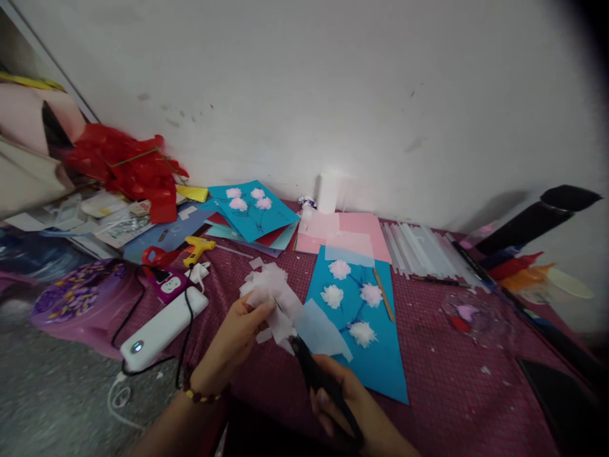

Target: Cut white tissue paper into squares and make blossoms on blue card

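Observation:
My left hand (pixel 238 336) pinches a bunch of white tissue paper (pixel 272 293) above the maroon tablecloth (pixel 447 381). My right hand (pixel 354 406) grips black scissors (pixel 316 374), whose blades reach up into the tissue. Just right of the tissue lies a blue card (pixel 375 343) with several white tissue flowers on drawn branches, a pale blue paper scrap (pixel 320 333) overlapping its left edge and a wooden stick (pixel 383 294) near its right edge.
A yellow glue gun (pixel 197 247), a white power bank (pixel 162 327) with black cable and a purple gadget lie at left. Another flowered blue card (pixel 252 209), pink paper (pixel 354 235), white glue sticks (pixel 419 251), red tissue (pixel 133 168) and squeeze bottles (pixel 518 270) line the wall.

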`<state>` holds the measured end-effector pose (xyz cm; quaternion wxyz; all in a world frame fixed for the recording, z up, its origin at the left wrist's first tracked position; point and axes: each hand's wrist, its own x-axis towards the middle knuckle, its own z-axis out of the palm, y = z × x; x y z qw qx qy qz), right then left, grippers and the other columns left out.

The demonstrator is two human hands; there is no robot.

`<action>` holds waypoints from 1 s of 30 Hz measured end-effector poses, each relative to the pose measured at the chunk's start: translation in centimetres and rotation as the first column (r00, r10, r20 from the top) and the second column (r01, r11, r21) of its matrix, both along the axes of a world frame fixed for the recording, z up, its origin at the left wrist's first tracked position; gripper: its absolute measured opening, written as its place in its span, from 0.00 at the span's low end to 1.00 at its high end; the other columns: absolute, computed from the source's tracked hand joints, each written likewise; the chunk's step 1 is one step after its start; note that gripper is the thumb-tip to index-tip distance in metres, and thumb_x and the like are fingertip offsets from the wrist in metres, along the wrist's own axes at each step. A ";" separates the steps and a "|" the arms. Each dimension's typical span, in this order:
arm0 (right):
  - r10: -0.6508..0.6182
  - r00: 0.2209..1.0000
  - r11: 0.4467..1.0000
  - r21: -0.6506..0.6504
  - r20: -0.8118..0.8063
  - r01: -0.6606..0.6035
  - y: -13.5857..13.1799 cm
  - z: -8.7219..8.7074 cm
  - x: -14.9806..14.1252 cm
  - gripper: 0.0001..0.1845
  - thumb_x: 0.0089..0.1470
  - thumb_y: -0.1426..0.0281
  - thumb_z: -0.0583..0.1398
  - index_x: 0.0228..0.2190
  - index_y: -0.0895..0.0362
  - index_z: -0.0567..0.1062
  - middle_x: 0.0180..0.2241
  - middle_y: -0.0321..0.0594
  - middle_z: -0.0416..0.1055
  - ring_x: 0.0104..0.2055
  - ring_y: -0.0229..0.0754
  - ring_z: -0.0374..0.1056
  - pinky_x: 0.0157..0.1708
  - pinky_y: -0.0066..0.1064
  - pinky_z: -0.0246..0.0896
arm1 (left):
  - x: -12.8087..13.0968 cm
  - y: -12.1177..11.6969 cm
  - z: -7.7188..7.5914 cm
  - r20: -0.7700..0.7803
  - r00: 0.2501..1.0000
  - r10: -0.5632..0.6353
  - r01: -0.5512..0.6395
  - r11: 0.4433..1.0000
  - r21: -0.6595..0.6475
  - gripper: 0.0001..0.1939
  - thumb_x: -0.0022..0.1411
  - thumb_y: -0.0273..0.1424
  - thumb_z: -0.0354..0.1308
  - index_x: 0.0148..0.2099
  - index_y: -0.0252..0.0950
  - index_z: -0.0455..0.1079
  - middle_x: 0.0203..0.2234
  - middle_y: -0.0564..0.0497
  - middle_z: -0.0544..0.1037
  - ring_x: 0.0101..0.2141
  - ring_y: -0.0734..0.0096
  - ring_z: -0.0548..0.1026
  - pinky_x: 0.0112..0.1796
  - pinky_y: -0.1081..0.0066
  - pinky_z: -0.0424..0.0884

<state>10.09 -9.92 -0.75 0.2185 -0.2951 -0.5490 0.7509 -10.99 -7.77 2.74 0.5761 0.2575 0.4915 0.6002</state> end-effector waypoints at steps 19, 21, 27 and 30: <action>0.182 0.983 0.974 0.148 -0.039 -0.174 0.6 1.7 1.2 0.29 0.56 0.44 0.51 0.39 0.58 0.67 0.30 0.37 0.62 0.27 0.35 0.58 0.27 0.28 0.54 | -0.9 0.1 0.8 0.084 0.994 0.066 -0.063 0.997 -0.037 0.17 0.48 0.39 0.67 0.35 0.30 0.74 0.22 0.49 0.80 0.21 0.69 0.75 0.25 0.72 0.71; 0.177 0.983 0.974 0.152 -0.040 -0.170 0.6 1.5 1.0 0.29 0.56 0.44 0.51 0.39 0.58 0.67 0.29 0.38 0.62 0.27 0.35 0.58 0.27 0.28 0.54 | -0.6 0.0 1.0 0.069 0.996 0.053 -0.049 0.997 -0.056 0.18 0.47 0.39 0.68 0.36 0.31 0.74 0.21 0.49 0.79 0.20 0.69 0.75 0.25 0.71 0.70; 0.155 0.986 0.976 0.165 -0.057 -0.144 0.9 0.9 0.3 0.28 0.56 0.45 0.51 0.39 0.58 0.66 0.29 0.37 0.62 0.26 0.34 0.58 0.27 0.29 0.54 | 0.3 -0.1 0.7 0.051 0.998 0.021 -0.016 0.995 -0.101 0.18 0.44 0.39 0.70 0.32 0.32 0.72 0.19 0.51 0.77 0.19 0.70 0.73 0.23 0.72 0.69; 0.127 0.991 0.982 0.144 -0.043 -0.119 1.0 1.4 -0.2 0.29 0.54 0.44 0.52 0.38 0.57 0.66 0.28 0.36 0.61 0.26 0.35 0.57 0.28 0.30 0.54 | 0.5 -0.3 0.2 0.033 0.999 0.017 -0.014 0.996 -0.086 0.16 0.46 0.39 0.69 0.32 0.32 0.73 0.20 0.51 0.77 0.20 0.72 0.73 0.24 0.73 0.69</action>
